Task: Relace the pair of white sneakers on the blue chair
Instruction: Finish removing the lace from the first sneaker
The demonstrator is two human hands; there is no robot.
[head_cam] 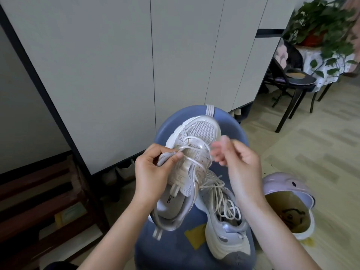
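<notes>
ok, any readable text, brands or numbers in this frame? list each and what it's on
"CEC": on the insole of the held sneaker; the rest of the word is hidden under the tongue.
Small print on that sneaker's tongue label: too blurred to read.
Dark drawing inside the lilac tub on the floor: a mark, no legible letters.
Nothing else readable.

A run of pale grey cabinet doors with a black frame fills the wall ahead, shoes dimly showing in the gap beneath them. On the beige floor at the right stands a lilac children's stool, tipped so that its yellowish underside shows. In the far right corner a black chair with a cushioned seat stands beside a small table draped in a white lace cloth, which carries a trailing green plant in a red pot. At the lower left is a dark wooden rack.
</notes>
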